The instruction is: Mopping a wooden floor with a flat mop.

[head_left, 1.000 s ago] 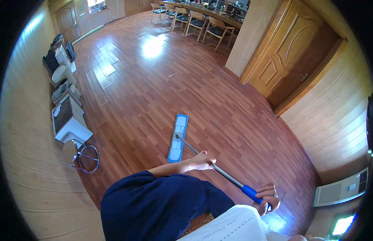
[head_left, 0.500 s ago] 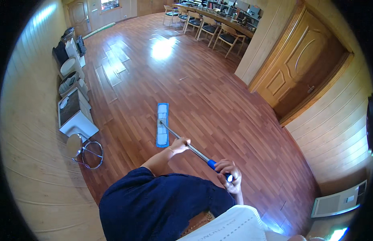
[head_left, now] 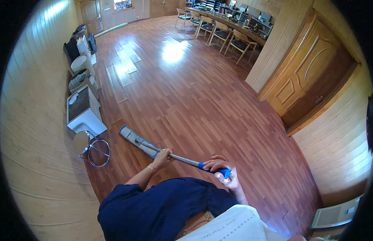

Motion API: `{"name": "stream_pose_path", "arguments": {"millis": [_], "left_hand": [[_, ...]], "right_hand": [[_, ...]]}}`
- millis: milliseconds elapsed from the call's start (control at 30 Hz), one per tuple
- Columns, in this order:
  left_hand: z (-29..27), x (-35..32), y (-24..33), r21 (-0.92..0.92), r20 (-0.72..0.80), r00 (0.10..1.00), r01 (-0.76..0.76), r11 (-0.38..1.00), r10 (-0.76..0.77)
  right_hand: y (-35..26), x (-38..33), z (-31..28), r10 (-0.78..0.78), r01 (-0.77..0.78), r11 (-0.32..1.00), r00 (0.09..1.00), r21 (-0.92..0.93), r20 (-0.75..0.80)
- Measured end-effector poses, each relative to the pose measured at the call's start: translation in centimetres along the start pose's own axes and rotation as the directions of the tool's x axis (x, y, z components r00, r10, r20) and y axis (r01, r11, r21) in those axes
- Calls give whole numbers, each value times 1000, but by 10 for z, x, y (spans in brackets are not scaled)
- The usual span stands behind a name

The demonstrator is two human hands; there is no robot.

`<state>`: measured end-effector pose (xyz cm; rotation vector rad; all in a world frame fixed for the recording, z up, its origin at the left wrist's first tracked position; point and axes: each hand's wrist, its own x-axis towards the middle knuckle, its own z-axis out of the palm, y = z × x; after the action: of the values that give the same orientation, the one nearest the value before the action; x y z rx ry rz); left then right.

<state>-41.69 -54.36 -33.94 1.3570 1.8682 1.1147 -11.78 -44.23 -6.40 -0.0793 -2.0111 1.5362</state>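
A flat mop (head_left: pixel 138 142) with a long grey and blue head lies slantwise on the wooden floor, near the stool on the left. My left hand (head_left: pixel 162 159), with a bracelet at its wrist, is closed round the metal pole (head_left: pixel 182 159) just above the head. The blue grip at the pole's top end rests in my right hand (head_left: pixel 224 171), whose thumb is below it and whose fingers curl over it. The pole runs across in front of my body, and part of the mop head is hidden behind my left hand.
Along the left wall stand a round-topped stool (head_left: pixel 99 150), a white box-like cabinet (head_left: pixel 88 116) and several containers. Several chairs (head_left: pixel 241 43) line a long counter at the far right. A brown door (head_left: pixel 311 72) is on the right, with a pale wall unit (head_left: pixel 335 215) lower down.
The mop head has moved left and nearer to me and turned from pointing straight ahead to a slant. My left hand has moved left and a little nearer with the pole.
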Motion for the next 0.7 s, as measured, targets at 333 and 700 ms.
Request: {"name": "stream_pose_path", "arguments": {"millis": [333,700], "left_hand": [[28,-39,32,302,-112,989,-63,951,101],[140,52,165,29,377,820,-476,879,431]], "right_hand": [[-39,-20,-16,173,-179,963,984,203,46],[-128,-84,-90,-62,47,998,857,-43,-512]]}}
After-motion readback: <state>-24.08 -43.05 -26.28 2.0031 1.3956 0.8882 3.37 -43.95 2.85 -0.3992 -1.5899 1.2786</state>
